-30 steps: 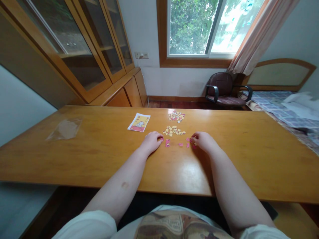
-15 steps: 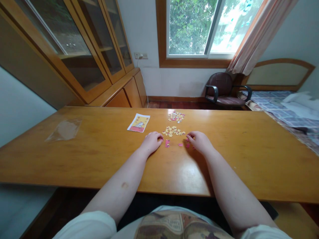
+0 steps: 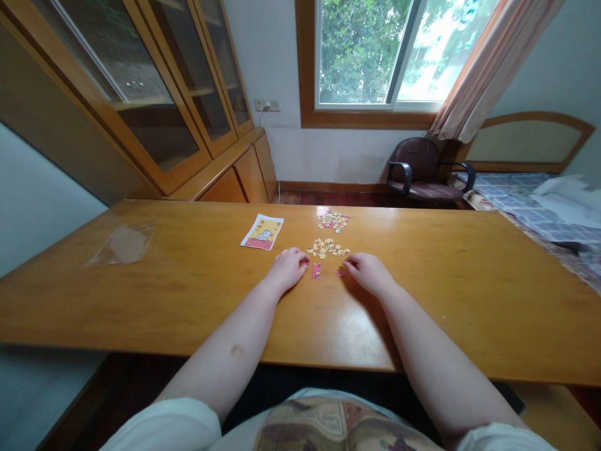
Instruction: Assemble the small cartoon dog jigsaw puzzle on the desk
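Note:
My left hand (image 3: 290, 268) rests on the table with its fingers closed in a pinch. A bit of pink jigsaw puzzle piece (image 3: 307, 264) shows at the fingertips. Just right of it lies a small joined pink section of puzzle (image 3: 316, 270). My right hand (image 3: 370, 273) is curled, thumb and finger close together, over a loose pink piece (image 3: 340, 274); whether anything is between its fingertips is too small to tell. Beyond both hands spreads a pile of yellow pieces (image 3: 327, 248). More pink pieces are mostly hidden by my right hand.
Farther back lies a mixed heap of puzzle pieces (image 3: 333, 221). Left of the piles is a picture card (image 3: 263, 232) with a white animal on yellow and pink. A clear plastic bag (image 3: 124, 244) lies at the left of the wooden table (image 3: 197, 288). An armchair (image 3: 417, 166) stands beyond.
My right hand has shifted left, from the scattered pink pieces to above the single pink one, covering more of the others. My left hand has stayed nearly still.

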Demonstrator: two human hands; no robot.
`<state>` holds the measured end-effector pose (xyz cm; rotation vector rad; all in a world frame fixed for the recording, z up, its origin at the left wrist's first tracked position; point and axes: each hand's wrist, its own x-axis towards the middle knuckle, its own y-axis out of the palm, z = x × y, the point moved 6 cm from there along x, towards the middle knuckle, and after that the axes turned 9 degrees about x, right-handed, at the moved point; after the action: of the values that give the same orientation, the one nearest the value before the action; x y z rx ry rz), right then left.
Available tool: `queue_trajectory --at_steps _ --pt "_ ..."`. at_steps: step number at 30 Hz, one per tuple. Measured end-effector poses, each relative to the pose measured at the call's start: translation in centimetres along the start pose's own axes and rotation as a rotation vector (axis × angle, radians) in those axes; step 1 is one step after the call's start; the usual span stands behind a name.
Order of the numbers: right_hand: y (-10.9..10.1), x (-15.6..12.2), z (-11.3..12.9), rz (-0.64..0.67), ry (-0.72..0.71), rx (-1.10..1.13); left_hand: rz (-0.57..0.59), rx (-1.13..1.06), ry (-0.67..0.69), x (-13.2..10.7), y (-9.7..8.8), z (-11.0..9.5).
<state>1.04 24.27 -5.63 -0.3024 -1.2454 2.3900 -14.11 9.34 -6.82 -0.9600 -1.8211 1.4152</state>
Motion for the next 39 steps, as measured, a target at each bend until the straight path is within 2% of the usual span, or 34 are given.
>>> queue_trajectory --at_steps 3,7,10,13,17,20,26,31,35,37,39 --pt "0.5 -0.1 0.5 0.025 -0.025 0.036 -0.034 -0.017 -0.034 0.2 0.3 0.6" --pt "1.1 -0.1 0.7 0.044 -0.041 0.123 -0.06 -0.172 -0.038 0.4 0.4 0.9" --pt "1.5 0.1 0.9 0.021 -0.044 0.225 -0.1 -0.358 -0.095 0.4 0.4 0.6" --pt "1.8 0.3 0.9 -0.034 -0.047 0.355 -0.154 -0.649 -0.15 0.2 0.8 -0.3" --pt "2.5 0.7 0.4 -0.056 -0.017 0.519 -0.045 -1.025 -0.201 0.1 2.4 -2.3" --pt "3.2 1.0 -0.3 -0.033 0.029 0.656 0.011 -1.1 -0.19 -0.1 2.9 -3.4" --pt "3.7 1.3 -0.6 -0.001 0.05 0.805 -0.062 -0.984 -0.083 -0.2 2.6 -3.9" --pt "3.6 1.2 -0.3 0.014 0.039 0.782 -0.079 -0.814 -0.04 -0.3 2.2 -4.1" --pt "2.2 1.4 -0.6 -0.074 0.01 0.515 -0.145 -0.459 -0.006 -0.9 0.8 -4.6" --pt "1.1 1.6 -0.8 -0.137 -0.034 0.303 -0.11 -0.244 0.09 -1.4 0.5 -5.7" --pt "0.7 1.9 -1.1 -0.118 -0.069 0.17 -0.069 -0.124 0.227 -2.1 0.6 -7.1"
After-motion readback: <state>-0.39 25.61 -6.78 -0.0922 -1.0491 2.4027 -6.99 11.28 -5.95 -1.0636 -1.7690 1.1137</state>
